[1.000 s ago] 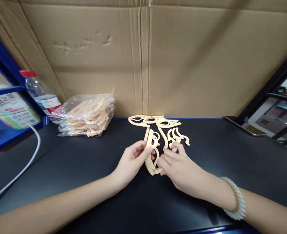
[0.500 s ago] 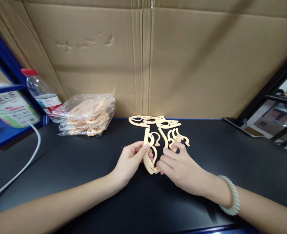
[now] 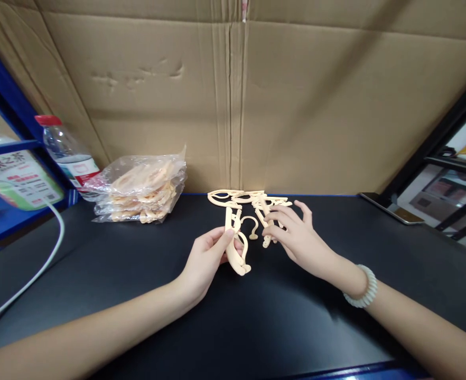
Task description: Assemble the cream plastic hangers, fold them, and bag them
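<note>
My left hand (image 3: 209, 253) is closed around a cream folding hanger (image 3: 236, 256), its arms folded together and tilted upright above the black table. A loose curved hook (image 3: 251, 226) lies just behind it. To the right, my right hand (image 3: 296, 232) has its fingertips on a cream hanger arm (image 3: 267, 241) among other loose parts, with its outer finger raised. The fingers and palm hide most of the pieces beneath. Behind both hands, several flat cream hangers (image 3: 221, 203) lie in a row at the table's back edge.
A clear plastic bag (image 3: 146, 184) of cream hanger parts sits back left. Beside it leans a red-capped bottle (image 3: 70, 153). A white cable (image 3: 54, 253) curves along the left side. Cardboard (image 3: 316, 95) walls the back; a dark metal-edged object (image 3: 391, 208) lies at the right rear.
My right hand has drawn away from the held hanger's lower end and reached over the loose parts behind it. My left hand has shifted slightly left with the hanger.
</note>
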Available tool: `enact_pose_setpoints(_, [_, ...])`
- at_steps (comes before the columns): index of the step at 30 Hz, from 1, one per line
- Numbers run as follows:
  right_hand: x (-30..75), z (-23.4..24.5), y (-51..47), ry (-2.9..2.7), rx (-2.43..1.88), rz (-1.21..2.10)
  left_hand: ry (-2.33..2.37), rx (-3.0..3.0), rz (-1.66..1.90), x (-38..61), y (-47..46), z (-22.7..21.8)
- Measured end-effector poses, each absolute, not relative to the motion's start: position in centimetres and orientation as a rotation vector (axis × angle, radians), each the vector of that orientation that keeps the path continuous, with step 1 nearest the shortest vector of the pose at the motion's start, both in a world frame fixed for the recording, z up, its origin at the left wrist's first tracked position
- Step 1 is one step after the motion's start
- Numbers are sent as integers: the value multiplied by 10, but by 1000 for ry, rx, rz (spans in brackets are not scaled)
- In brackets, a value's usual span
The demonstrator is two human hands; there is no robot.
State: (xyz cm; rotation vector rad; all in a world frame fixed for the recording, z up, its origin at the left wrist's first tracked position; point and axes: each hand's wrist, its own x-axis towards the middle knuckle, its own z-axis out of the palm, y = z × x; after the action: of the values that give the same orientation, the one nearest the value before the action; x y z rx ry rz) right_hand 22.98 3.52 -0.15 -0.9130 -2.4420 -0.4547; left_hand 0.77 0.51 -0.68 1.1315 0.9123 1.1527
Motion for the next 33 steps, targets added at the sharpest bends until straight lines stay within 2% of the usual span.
enact_pose_setpoints(7, [222, -16, 42, -2484, -911, -306, 890, 1150, 1145, 8, 4, -7])
enact_pose_setpoints(20, [221, -10, 36, -2522, -987, -210, 903, 1117, 1151, 9, 3, -5])
enact_pose_setpoints(26, [217, -1, 21, -2406, -754, -90, 871, 1142, 1126, 10, 5, -7])
enact_pose_setpoints(30, [210, 6, 8, -2562, -511, -83, 887, 1190, 1130, 10, 6, -11])
enact_pose_setpoints(33, [209, 7, 6, -2618, -502, -95, 916, 1250, 1142, 10, 5, -12])
